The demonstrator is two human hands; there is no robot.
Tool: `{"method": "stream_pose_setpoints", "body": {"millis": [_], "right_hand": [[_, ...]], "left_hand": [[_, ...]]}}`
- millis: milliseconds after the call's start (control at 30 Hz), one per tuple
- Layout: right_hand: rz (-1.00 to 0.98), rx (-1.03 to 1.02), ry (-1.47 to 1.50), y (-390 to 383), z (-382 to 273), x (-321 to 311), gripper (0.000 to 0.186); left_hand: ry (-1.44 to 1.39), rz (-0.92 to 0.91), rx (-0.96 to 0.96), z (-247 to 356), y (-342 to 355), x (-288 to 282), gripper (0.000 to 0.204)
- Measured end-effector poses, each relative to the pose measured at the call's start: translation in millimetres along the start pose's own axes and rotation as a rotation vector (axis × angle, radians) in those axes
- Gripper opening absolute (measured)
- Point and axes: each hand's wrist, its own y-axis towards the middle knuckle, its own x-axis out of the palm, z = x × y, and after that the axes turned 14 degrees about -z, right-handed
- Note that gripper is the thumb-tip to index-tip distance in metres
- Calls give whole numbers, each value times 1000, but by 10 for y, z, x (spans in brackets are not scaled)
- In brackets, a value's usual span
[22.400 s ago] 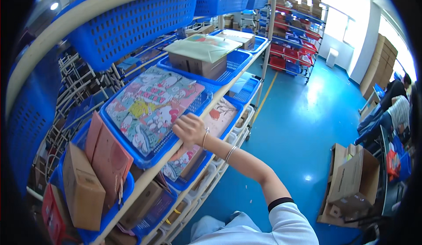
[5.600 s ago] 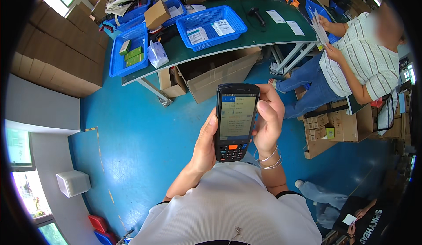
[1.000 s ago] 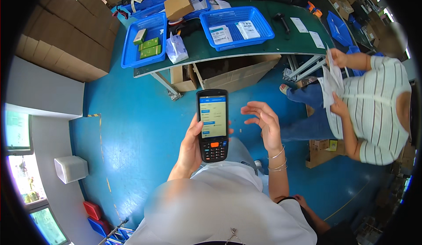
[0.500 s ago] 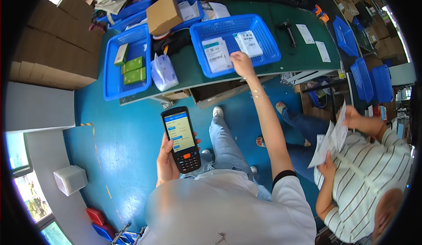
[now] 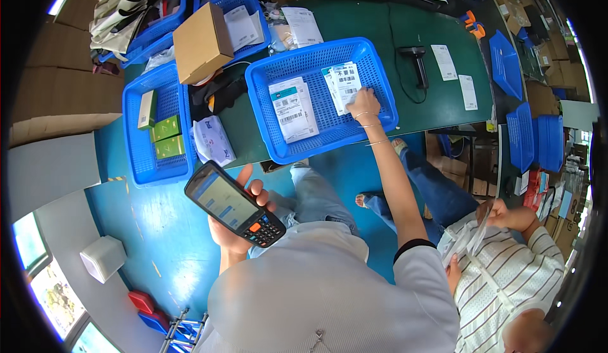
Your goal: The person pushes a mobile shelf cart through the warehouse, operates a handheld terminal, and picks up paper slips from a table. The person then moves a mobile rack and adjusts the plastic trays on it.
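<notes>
My left hand [image 5: 229,234] is wrapped round a black handheld keypad terminal [image 5: 235,202], tilted, screen up; I judge it rigid, fairly light and breakable at the glass, best held by its side edges. My right hand [image 5: 365,104] is at the lower right edge of the right-hand stack of printed labels [image 5: 345,82], inside the blue perforated basket [image 5: 323,128] on the green table [image 5: 373,17]; its fingers are bunched narrow, but I cannot tell whether they pinch paper. The labels look light, thin and bendy, likely to slide over one another, so a thumb-and-finger pinch through the whole edge suits them. The left-hand label stack [image 5: 293,110] lies apart in the same basket.
</notes>
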Motion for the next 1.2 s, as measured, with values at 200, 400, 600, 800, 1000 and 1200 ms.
{"method": "stream_pose_setpoints", "body": {"millis": [200,400,600,800,1000,1200], "right_hand": [[-17,108,-60,-134,-156,-118,55],[81,165,-94,-204,-173,-18,63],[86,201,65,-284,-187,-55,63],[547,5,-135,-660,-581,-142,58],[-3,40,245,-710,-1397,308,59],[-121,130,283,-542,-1421,477,54]], "left_hand": [[-203,-304,-52,-35,362,-53,50],[-183,-360,-215,15,581,-126,63],[-255,-361,-375,181,696,-284,86],[-185,-173,-383,410,635,-290,98],[453,-63,-356,708,624,-206,93],[1216,108,-247,682,591,-146,66]]}}
